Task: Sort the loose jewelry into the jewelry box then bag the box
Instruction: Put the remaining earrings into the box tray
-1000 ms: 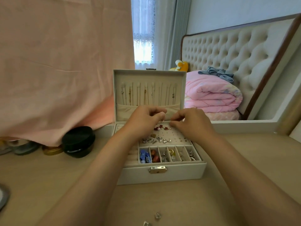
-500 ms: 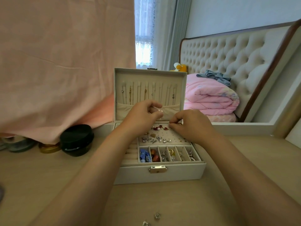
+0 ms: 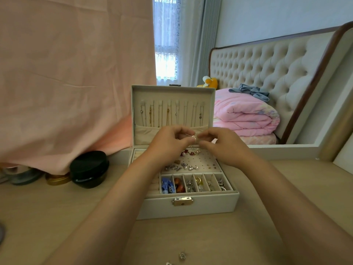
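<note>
We have both hands up over the back of the open jewelry box (image 3: 191, 207), which sits on the counter (image 3: 57, 217) with its lid standing upright. Our left hand (image 3: 168, 144) pinches a small pale, shiny piece (image 3: 193, 138), probably an earring, between thumb and fingertips, and our right hand (image 3: 221, 146) is closed in toward it, its fingertips touching or just beside the same piece; whether it grips a backing we cannot tell. Below them lies the perforated earring panel (image 3: 202, 161), partly filled, and the front row of small compartments (image 3: 196, 185) holds beads and rings. Two more loose pieces (image 3: 182, 256) wait on the counter near us. We judge the piece to be very light, stiff and slick, easy to drop and hard to find again, with a thin post that may bend. It wants a fingertip pinch on its decorated head, leaving the post free to seat in a hole. The box itself looks rigid; we would shut the lid, latch the clasp (image 3: 182, 201), and lift it by both sides.
</note>
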Tool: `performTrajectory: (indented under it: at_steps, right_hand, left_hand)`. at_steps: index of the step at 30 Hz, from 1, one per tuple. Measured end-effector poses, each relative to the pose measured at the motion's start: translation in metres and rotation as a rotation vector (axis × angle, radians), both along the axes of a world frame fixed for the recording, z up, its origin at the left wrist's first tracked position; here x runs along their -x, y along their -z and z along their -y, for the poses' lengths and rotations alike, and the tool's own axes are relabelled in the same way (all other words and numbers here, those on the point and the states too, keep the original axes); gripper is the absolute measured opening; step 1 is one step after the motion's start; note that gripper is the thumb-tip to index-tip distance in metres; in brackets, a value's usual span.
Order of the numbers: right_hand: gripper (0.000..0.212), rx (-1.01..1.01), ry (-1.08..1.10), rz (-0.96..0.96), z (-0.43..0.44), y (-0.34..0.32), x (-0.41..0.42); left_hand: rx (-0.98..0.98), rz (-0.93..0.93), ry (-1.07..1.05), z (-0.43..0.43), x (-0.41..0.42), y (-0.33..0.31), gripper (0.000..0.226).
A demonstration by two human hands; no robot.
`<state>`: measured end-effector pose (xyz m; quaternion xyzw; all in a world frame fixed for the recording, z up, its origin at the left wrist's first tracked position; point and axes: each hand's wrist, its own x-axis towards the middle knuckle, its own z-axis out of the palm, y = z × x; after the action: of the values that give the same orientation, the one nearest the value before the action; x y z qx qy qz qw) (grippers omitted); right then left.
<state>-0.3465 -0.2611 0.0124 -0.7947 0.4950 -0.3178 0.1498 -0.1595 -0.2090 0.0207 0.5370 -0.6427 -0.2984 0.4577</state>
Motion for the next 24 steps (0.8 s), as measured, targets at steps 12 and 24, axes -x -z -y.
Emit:
performTrajectory:
  at_steps: [12,24]
  right_hand:
    - [0.015,-0.056,-0.137,0.402,-0.025,-0.023,0.002]
    - [0.011,0.027,0.055,0.127,-0.011,-0.01,0.012]
  left_hand:
    - [-0.003,-0.123,-0.043,-0.007,0.012,-0.005,0.011]
    - [0.112,0.46,-0.048,0.0,0.01,0.003,0.024]
